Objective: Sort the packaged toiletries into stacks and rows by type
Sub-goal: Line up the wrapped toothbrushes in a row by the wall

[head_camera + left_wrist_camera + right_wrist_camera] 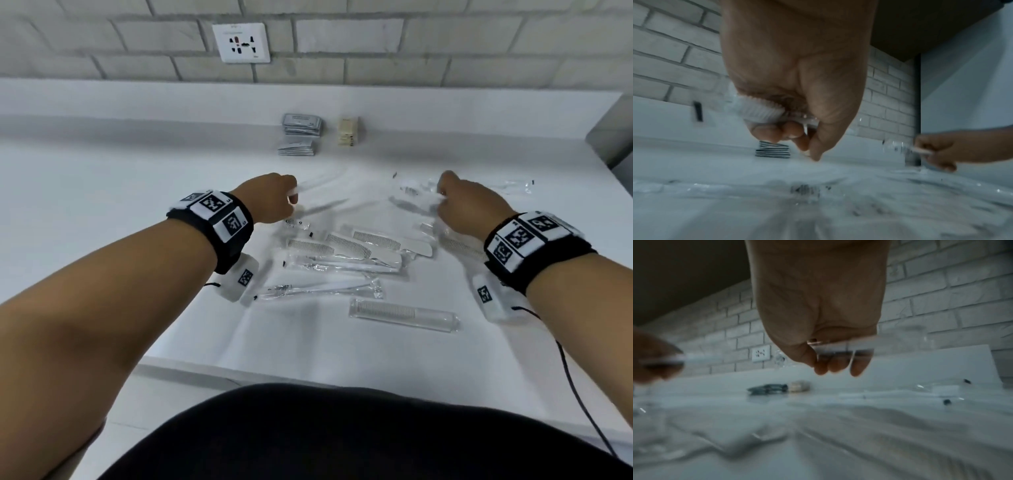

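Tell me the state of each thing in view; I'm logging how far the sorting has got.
Left hand: grips a wrapped toothbrush, lifted off the counter.
Right hand: grips a clear wrapped packet, lifted; contents too blurred to tell.
Grey sachets: stacked in two piles near the wall.
Beige boxes: set beside the sachets.
Wrapped combs: loose, overlapping, unsorted.
Single wrapped comb: lying flat, apart.

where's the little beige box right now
In the head view the beige box stands at the back of the white counter, right beside the stacks of grey sachets, below and right of the wall socket.
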Demonstrator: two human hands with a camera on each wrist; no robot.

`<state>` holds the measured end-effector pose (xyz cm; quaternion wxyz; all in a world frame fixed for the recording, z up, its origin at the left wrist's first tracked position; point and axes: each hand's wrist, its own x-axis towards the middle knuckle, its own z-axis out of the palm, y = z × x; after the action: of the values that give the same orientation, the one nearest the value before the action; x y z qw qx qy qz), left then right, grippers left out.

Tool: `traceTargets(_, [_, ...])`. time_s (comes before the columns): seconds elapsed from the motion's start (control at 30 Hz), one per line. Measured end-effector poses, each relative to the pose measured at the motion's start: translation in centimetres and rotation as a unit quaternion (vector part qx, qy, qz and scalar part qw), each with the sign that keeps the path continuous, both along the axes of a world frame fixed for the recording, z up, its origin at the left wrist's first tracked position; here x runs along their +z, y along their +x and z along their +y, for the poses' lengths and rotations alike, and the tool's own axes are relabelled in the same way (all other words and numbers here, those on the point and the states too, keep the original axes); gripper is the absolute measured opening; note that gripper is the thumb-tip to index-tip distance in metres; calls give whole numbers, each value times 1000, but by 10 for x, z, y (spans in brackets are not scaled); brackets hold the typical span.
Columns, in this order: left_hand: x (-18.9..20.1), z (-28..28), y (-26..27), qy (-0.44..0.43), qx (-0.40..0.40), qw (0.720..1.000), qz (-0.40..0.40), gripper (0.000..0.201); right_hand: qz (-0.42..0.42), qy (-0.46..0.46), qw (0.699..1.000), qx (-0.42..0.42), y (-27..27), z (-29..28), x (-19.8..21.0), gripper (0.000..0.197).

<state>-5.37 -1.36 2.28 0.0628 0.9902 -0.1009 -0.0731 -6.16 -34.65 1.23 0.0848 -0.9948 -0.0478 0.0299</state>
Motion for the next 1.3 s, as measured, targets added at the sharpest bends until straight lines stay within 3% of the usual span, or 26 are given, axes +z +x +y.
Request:
traceTargets(0.13, [-14,8,4,149,-12,986,69,40,-3,103,994,37,-29,24,20,17])
traceTargets(0.23, [-18,11,8,195,-24,978,65,34,14,84,989,123,-50,51,19,14])
traceTargets(0.33, [-11,12,8,168,-26,984,46,25,46,50,981,184,-60,83,8,15])
traceTargets(0.43, [4,15,0,82,1,997,4,18,102,-4,974,201,-58,105,-8,14])
traceTargets(0.57, [30,13,-26,-38,8,998,-47,27,132,-85,966,207,-49,116,-15,6])
traceTargets(0.7, [45,5,-63,-84,-33,993,-79,25,117,-39,981,148,-41,102,-1,8])
traceTargets(0.8, [43,-6,-83,-91,-79,993,9,34,86,-17,992,94,-36,76,8,10])
traceTargets(0.9, [22,-20,-92,-15,-122,987,102,43,97,28,995,28,-35,43,11,27])
traceTargets(1.0, [-5,-30,-96,64,-139,977,146,42,53,41,998,-14,-39,8,13,19])
traceTargets(1.13, [-10,-38,-94,120,-170,968,143,22,-27,81,990,-112,-47,-53,26,18])
traceTargets(1.3, [28,-67,-86,73,-202,971,110,23,-29,75,974,-213,-48,-116,29,26])
